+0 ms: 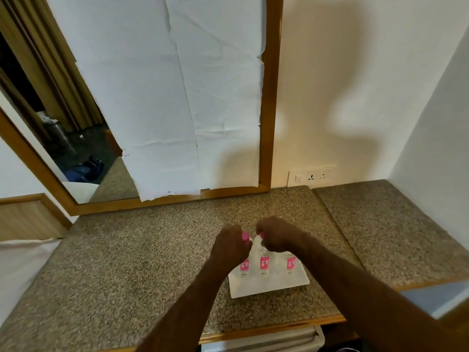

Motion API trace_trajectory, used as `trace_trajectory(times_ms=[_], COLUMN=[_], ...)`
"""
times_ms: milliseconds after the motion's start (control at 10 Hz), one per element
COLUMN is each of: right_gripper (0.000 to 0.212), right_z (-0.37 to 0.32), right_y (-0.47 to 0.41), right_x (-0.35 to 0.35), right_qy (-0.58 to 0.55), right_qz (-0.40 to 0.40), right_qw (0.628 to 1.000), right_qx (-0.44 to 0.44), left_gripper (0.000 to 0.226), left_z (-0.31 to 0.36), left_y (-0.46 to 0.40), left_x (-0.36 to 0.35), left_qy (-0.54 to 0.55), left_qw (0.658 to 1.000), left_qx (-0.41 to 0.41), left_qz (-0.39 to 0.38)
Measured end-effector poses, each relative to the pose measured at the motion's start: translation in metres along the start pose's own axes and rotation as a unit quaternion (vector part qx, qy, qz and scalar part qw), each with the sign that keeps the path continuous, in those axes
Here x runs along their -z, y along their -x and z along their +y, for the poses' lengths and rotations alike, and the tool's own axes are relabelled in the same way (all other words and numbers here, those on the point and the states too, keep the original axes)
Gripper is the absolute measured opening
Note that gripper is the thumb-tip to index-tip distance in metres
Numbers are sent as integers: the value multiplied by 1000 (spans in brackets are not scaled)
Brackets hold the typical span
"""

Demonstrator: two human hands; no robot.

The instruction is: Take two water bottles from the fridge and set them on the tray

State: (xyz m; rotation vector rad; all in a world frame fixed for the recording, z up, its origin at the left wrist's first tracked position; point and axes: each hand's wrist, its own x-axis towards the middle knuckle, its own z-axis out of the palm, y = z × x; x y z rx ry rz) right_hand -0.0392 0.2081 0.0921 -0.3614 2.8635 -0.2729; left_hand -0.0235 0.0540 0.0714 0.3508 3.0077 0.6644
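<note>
Hands [232, 243] [275, 236] gripping bottles [264, 262] on tray [266, 288]

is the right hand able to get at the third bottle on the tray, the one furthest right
Probably yes. The right hand is closed on the middle bottle, so it must let go first; the rightmost bottle stands beside it on the tray, nothing between them.

No text, brand, number or sign is legible. Three water bottles stand on the white tray [266, 288], each bearing a pink label: the left bottle label [245, 264], the middle bottle label [264, 263] and the right bottle label [290, 263]. Each label carries small white blocks that may be print, too blurred to read. Below each label a faint grey mark shows on the clear bottle wall, also unreadable. The wall socket plate [313, 177] shows dark pin holes only, with no readable marking.
</note>
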Motion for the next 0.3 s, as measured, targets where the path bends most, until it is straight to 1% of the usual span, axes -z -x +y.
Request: trace_trajectory(times_ms=[100, 200, 300], right_gripper=[31, 38, 47], right_z=[-2, -4, 2], right_y=[1, 4, 7], right_x=[-1, 2, 8], right_qy=[4, -10, -18], right_qz=[-7, -38, -85], right_qw=[1000, 999, 996], right_qx=[-4, -5, -10], left_gripper=[29, 40, 52], left_z=[-1, -1, 6], left_y=[1, 1, 1], left_x=[1, 4, 11], left_qy=[-5, -31, -85], left_qw=[1000, 999, 995], left_qx=[5, 17, 28], left_qz=[-9, -31, -32])
